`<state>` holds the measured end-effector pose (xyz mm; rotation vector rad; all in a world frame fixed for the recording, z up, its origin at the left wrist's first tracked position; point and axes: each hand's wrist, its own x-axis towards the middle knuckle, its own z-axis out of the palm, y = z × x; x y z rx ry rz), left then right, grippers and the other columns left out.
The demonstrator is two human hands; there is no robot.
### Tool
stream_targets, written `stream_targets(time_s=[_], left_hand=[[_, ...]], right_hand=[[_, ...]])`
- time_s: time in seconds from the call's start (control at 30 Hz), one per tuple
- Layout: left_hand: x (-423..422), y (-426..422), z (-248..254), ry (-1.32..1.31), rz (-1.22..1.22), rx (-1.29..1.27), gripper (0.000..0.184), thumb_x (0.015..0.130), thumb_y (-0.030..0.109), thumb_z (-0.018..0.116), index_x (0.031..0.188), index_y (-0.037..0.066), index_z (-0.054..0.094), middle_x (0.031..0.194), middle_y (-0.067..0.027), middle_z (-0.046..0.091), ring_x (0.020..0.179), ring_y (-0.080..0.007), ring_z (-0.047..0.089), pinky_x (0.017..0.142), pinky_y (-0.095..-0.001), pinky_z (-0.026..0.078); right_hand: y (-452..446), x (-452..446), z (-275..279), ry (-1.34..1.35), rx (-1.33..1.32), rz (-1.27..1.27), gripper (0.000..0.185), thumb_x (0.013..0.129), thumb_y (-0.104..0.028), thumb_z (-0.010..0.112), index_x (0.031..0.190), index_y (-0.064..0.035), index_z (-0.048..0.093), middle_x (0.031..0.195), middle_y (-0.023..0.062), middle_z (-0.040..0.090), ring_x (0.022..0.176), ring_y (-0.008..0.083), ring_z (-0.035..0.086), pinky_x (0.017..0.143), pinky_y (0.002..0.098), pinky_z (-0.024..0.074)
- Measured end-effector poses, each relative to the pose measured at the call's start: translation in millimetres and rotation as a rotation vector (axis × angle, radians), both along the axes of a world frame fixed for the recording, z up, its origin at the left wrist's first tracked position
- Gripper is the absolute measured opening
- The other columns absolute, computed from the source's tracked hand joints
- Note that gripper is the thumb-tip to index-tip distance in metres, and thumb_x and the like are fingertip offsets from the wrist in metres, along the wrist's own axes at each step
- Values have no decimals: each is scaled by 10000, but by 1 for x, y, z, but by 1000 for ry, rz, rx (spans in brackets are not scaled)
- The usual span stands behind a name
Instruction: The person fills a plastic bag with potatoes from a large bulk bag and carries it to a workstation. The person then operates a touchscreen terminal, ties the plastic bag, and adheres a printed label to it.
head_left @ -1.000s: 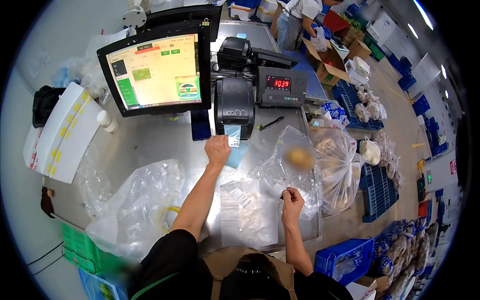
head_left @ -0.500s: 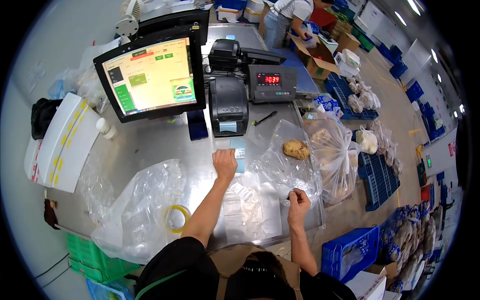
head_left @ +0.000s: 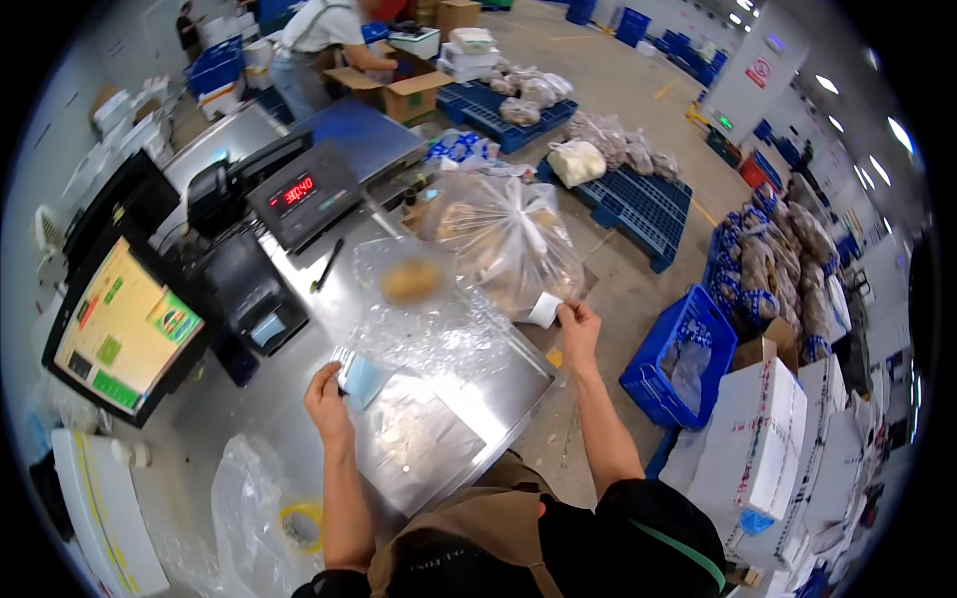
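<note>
My left hand (head_left: pixel 326 404) pinches a light blue and white printed label (head_left: pixel 361 379) above the steel table. Between the fingers of my right hand (head_left: pixel 579 334) is a small white slip (head_left: pixel 544 310), close to a tied clear plastic bag (head_left: pixel 513 234). That bag holds pale brown lumps I cannot name for sure. To its left, a blurred potato-like tuber (head_left: pixel 411 282) lies on a clear plastic sheet or bag (head_left: pixel 429 334). A flat clear bag (head_left: pixel 419 434) rests on the table between my forearms.
At the left stand a monitor (head_left: pixel 125 329), a label printer (head_left: pixel 254 294) and a scale display (head_left: pixel 304 194) with red digits. A pen (head_left: pixel 327 265) and yellow tape roll (head_left: pixel 301 526) lie on the table. Right are a blue crate (head_left: pixel 678 364), pallet (head_left: pixel 628 214) and white boxes (head_left: pixel 748 429). Another person (head_left: pixel 324 45) works behind.
The view has swung to the right. My left hand has lifted the blue label off the table, and my right hand has moved forward with the white slip, closer to the tied bag.
</note>
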<state>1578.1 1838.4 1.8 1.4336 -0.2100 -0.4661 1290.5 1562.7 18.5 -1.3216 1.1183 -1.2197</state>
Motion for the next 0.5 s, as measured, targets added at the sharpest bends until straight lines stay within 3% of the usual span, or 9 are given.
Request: stream_targets(time_s=[0.1, 0.2, 0.3, 0.4, 0.47, 0.5], left_hand=[[-27, -5, 12, -18, 68, 62, 224, 822, 47, 599, 1032, -23, 637, 833, -19, 583, 671, -81, 476, 616, -233, 391], [-50, -3, 20, -174, 93, 357, 294, 802, 53, 648, 1085, -20, 616, 911, -48, 605, 751, -108, 533, 684, -203, 421], [-77, -19, 22, -141, 148, 321, 410, 747, 17, 699, 1140, -21, 588, 794, -6, 526, 682, -74, 457, 635, -206, 389], [-112, -43, 17, -37, 172, 297, 411, 749, -1, 694, 1144, -23, 584, 800, -6, 525, 678, -75, 455, 639, -203, 394], [-134, -60, 8, 0, 159, 364, 390, 760, -2, 693, 1135, -29, 591, 801, -2, 534, 680, -70, 454, 630, -203, 393], [-145, -72, 11, -23, 134, 374, 371, 761, 2, 696, 1119, -29, 602, 777, 4, 528, 666, -66, 449, 615, -202, 387]], right_hand=[[-96, -43, -35, 154, -61, -177, 188, 816, -107, 588, 884, 63, 632, 741, 61, 631, 680, 125, 568, 638, 274, 450], [-176, -65, -41, 422, -238, -364, 228, 812, -136, 578, 905, 65, 631, 743, 126, 647, 655, 200, 595, 654, 324, 467], [-258, -74, -66, 584, -330, -482, 222, 803, -143, 574, 893, 52, 630, 784, 176, 648, 688, 308, 613, 661, 387, 474], [-303, -68, -91, 711, -437, -451, 175, 782, -137, 589, 854, 18, 627, 809, 172, 636, 754, 366, 598, 696, 442, 458], [-309, -58, -112, 860, -522, -380, 134, 787, -124, 582, 817, -1, 626, 788, 215, 617, 766, 374, 601, 678, 445, 463], [-306, -51, -132, 881, -475, -247, 137, 787, -128, 582, 834, -6, 625, 813, 209, 619, 780, 371, 601, 685, 445, 460]])
